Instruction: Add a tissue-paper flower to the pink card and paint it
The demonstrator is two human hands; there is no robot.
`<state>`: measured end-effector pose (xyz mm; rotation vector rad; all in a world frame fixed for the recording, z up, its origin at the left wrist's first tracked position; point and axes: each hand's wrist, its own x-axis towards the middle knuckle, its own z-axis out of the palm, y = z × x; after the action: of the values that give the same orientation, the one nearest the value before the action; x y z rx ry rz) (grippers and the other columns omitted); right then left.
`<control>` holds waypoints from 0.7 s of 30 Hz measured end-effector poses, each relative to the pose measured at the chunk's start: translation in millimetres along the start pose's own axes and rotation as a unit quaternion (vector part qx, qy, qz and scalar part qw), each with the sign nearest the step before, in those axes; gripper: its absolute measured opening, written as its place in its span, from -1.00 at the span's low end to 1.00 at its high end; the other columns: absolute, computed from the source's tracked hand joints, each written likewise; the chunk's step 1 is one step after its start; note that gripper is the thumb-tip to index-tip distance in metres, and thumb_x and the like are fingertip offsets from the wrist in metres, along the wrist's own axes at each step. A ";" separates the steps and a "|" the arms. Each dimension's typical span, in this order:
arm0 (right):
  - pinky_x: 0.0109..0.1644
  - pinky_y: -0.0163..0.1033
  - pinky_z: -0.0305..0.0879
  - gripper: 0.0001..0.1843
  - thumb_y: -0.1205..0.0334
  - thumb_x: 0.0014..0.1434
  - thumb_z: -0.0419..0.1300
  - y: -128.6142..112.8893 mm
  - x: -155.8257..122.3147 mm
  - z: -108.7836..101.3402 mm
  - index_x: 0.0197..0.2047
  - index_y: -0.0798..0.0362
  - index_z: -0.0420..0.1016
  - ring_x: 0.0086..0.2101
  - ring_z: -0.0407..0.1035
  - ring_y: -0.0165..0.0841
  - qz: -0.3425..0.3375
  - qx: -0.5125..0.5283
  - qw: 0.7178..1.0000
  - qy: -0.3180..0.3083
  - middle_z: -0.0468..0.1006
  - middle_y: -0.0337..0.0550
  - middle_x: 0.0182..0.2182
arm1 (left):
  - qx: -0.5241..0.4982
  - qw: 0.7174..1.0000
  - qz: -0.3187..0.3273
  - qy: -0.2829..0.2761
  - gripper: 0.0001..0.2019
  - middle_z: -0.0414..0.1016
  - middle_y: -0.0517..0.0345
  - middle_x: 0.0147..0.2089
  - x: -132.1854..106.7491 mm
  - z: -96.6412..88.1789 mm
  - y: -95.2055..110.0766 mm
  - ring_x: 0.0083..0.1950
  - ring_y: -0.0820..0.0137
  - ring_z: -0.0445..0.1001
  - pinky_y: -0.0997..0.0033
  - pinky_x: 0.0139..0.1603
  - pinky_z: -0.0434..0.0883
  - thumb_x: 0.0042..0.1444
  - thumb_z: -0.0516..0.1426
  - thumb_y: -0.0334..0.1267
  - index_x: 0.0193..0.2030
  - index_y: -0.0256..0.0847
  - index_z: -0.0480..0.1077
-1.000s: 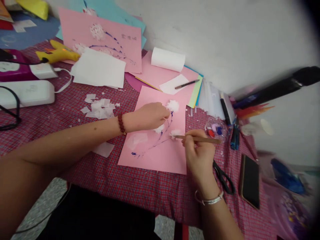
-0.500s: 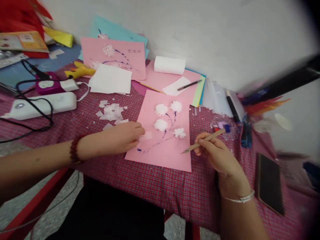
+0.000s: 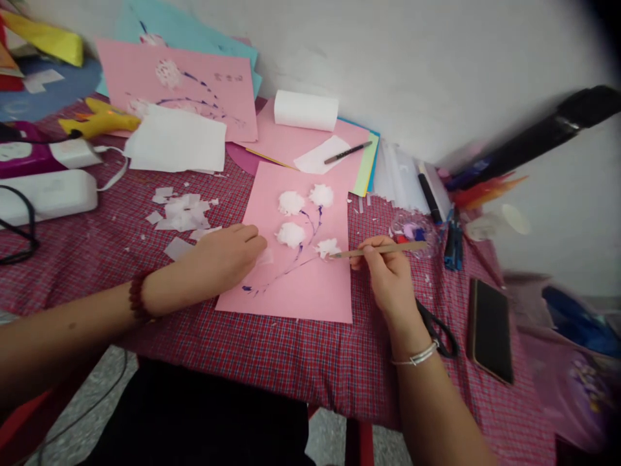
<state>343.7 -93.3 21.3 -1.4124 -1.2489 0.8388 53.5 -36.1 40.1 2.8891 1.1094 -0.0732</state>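
Since the earlier frame, we have swung the tip of our wooden stick (image 3: 388,248) from the right edge of the pink sheet (image 3: 291,294) to the lower-right white flower (image 3: 327,246), which it now seems to touch. That flower sits beside a thin painted stem; three fuller ones stand above and to its left. Our right hand (image 3: 388,278) pinches the stick between thumb and fingers. Our left hand (image 3: 226,255), fingers curled, lies over the sheet's left edge beside a thin paper piece (image 3: 264,256); we cannot tell whether it grips it. Too hard a push with the tip could, we judge, tear or shift the flower, and a drag of our left hand could skew the sheet. Farther out on the bench (image 3: 291,353) lie loose paper squares (image 3: 182,212), left, and scissors (image 3: 441,333), right.
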 end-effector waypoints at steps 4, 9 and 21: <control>-0.37 -0.24 0.37 -0.89 0.18 0.25 0.12 2.5 1.2 2.8 -0.30 0.00 0.40 -0.50 0.41 -0.38 0.006 0.003 1.000 -0.004 0.50 -0.30 -0.53 | -0.024 1.000 0.000 0.012 -0.84 0.44 0.00 -0.19 1.1 6.0 -3.1 -0.16 0.24 0.41 0.25 -0.12 0.33 0.26 -0.02 -0.40 -0.21 -0.25 0.38; -0.34 -0.21 0.40 -0.90 0.19 0.26 0.12 4.3 2.5 6.8 -0.29 -0.01 0.39 -0.47 0.43 -0.35 0.009 0.007 1.000 0.016 0.51 -0.28 -0.51 | -0.048 0.998 -0.003 0.027 -0.83 0.42 -0.03 -0.19 1.0 6.6 -4.3 -0.14 0.20 0.40 0.21 -0.09 0.35 0.29 -0.03 -0.36 -0.22 -0.27 0.39; -0.37 -0.21 0.38 -0.93 0.25 0.24 0.13 2.9 0.5 4.6 -0.30 -0.03 0.41 -0.51 0.40 -0.37 -0.002 0.058 0.997 0.059 0.47 -0.31 -0.55 | -0.163 0.986 -0.021 0.040 -0.79 0.45 0.02 -0.13 1.7 10.8 -13.5 -0.08 0.27 0.43 0.28 -0.02 0.34 0.29 -0.04 -0.32 -0.13 -0.24 0.42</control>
<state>340.2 -91.6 17.6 -1.3456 -1.0969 0.8007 45.4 -25.6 28.8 2.5973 1.0774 0.2059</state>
